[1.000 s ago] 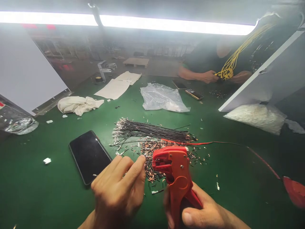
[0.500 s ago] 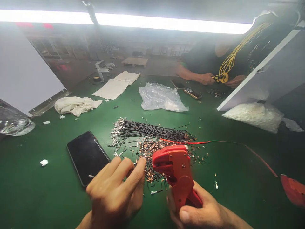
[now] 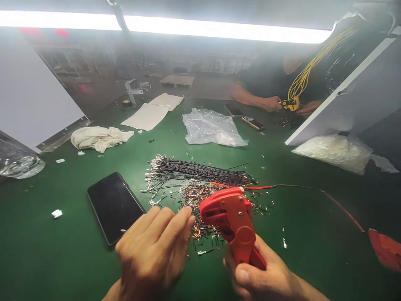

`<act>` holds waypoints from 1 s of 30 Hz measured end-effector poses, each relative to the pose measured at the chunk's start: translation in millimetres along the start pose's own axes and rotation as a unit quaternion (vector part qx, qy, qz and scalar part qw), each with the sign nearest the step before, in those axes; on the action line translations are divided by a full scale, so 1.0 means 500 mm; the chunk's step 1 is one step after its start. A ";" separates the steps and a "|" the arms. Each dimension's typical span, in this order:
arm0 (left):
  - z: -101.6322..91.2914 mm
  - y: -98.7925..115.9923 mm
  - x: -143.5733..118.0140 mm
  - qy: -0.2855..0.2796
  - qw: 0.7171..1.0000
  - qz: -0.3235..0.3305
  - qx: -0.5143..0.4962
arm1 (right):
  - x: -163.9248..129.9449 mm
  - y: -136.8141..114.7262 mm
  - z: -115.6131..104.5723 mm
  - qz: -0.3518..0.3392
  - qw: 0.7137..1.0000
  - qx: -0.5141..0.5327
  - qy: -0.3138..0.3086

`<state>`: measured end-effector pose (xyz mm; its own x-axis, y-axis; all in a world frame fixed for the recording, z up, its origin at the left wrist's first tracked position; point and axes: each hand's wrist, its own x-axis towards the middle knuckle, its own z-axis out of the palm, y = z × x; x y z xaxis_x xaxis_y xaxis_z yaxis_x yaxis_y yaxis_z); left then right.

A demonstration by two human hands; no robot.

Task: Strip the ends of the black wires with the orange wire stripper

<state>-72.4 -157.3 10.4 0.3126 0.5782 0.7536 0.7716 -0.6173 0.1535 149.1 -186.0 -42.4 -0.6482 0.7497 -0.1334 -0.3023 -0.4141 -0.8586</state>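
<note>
My right hand [image 3: 263,269] is wrapped round the handles of a red wire stripper [image 3: 239,225], whose jaws point left. Left of the jaws, my left hand [image 3: 153,248] is closed in a pinch, fingertips near the tool but apart from it. A small silver terminal [image 3: 123,230] pokes out behind its knuckles, over the phone; the rest of that wire is hidden by the hand. Beyond both hands lies a bundle of black wires [image 3: 200,170], terminals to the left. A heap of black and copper offcuts [image 3: 200,194] spreads under the tool.
A black phone [image 3: 114,207] lies left of my left hand. Farther back are a clear plastic bag [image 3: 213,127], a white cloth [image 3: 100,139] and paper [image 3: 147,116]. A red cord [image 3: 291,185] runs right. Across the table, a person's hand [image 3: 271,103] holds a yellow tool [image 3: 291,103].
The wire stripper has tilted, its handle end swinging slightly right, and its handles look squeezed closer together. My left hand has shifted a little, the terminal moving right with it.
</note>
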 end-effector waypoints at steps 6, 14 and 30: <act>0.006 -0.002 -0.005 -0.045 0.993 -0.074 -0.077 | -0.002 0.017 -0.008 -0.006 1.000 -0.013 0.022; 0.006 0.007 0.010 -0.080 0.963 -0.133 -0.220 | -0.004 -0.016 0.005 0.012 0.999 0.010 -0.031; -0.005 -0.006 0.007 -0.027 0.990 -0.050 -0.125 | 0.007 -0.025 0.007 0.000 0.998 0.031 -0.055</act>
<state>-75.0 -154.8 14.2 0.2762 0.6673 0.6917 0.6408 -0.6642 0.3850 148.3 -179.8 -30.3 -0.7195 0.6903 -0.0755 -0.3424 -0.4473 -0.8263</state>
